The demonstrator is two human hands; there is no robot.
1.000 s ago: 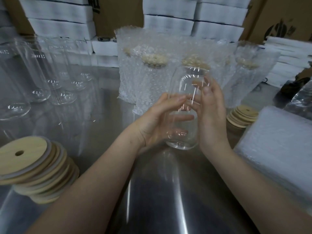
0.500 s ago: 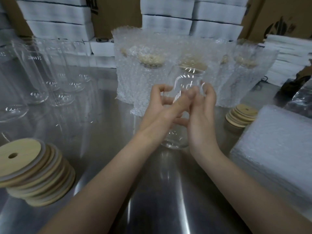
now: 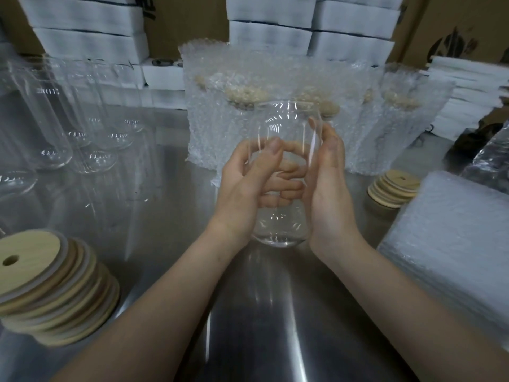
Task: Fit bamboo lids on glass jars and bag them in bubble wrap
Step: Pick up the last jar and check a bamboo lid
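The clear walls of the glass jar are melting into the bubble-wrapped jars behind it, so I am finding its rim hard to follow, and I cannot tell whether its base is touching the desk or hanging just above it. The empty jars at the far left are blurring together, and the stack of bamboo lids and the pile of bubble wrap bags are being cut off by the edges of the view. The jar is standing upright, transparent, with rounded shoulders, a thick bottom catching light, and its mouth open. It is sitting between the two hands in the middle of the view. The left hand is gripping it, the thumb lying on the near wall and the fingers curling round the back, where they are showing through the glass. The right hand is resting against the right wall, its fingers pointing upward and nearly straight.
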